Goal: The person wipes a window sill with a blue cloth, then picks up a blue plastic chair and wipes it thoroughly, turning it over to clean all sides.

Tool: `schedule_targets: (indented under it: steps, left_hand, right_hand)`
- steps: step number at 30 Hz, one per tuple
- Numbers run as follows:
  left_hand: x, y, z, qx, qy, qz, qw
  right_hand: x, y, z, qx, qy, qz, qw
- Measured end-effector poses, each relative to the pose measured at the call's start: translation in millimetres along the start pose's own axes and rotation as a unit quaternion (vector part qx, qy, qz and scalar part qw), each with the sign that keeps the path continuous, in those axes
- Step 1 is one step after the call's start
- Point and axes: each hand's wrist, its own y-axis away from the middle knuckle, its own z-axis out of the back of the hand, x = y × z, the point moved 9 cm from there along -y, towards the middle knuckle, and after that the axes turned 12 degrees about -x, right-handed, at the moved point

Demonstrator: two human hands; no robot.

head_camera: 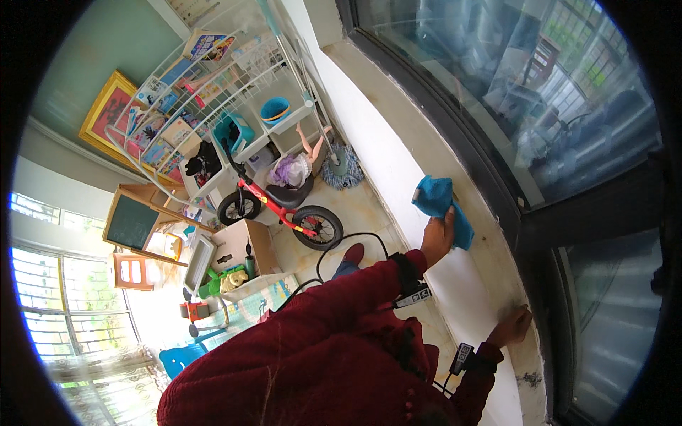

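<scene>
My left hand (439, 237) grips a folded blue cloth (434, 196) over the edge of the pale window sill (482, 213). Part of the cloth hangs down beside the fingers. Lower on the same sill, near the dark window frame (538, 319), is my right hand (510, 326), its fingers curled in and slightly blurred. Nothing shows in that hand. Both wrists wear black straps with small tagged devices, and a black cable runs near my body.
A red balance bike (277, 207) stands on the tiled floor, with a doll (298, 168) and a mop (341, 168) behind it. A cardboard box (242, 247) with toys lies nearer. A white wire rack (176, 117) holds books. Glass panes (575, 117) rise beyond the sill.
</scene>
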Motion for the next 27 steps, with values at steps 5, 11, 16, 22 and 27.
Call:
schedule_targets:
  steps: [5, 11, 16, 22, 27]
  left_hand:
    - [-5, 46, -20, 0.022, 0.044, 0.033, 0.998]
    - [1, 84, -47, 0.129, 0.046, 0.083, 0.987]
    - [23, 66, -48, 0.128, 0.069, 0.151, 0.978]
    - [30, 9, -21, 0.06, 0.124, 0.138, 0.981]
    - [36, -39, -1, 0.067, 0.227, 0.192, 0.953]
  right_hand:
    - [0, 1, -1, 0.017, -0.024, 0.003, 1.0]
    - [11, 2, 1, 0.02, -0.043, -0.007, 0.999]
    - [16, 0, 3, 0.008, -0.013, 0.024, 1.0]
    - [17, 1, 2, -0.002, 0.016, 0.028, 0.999]
    - [20, 1, 4, -0.014, 0.072, 0.039, 0.997]
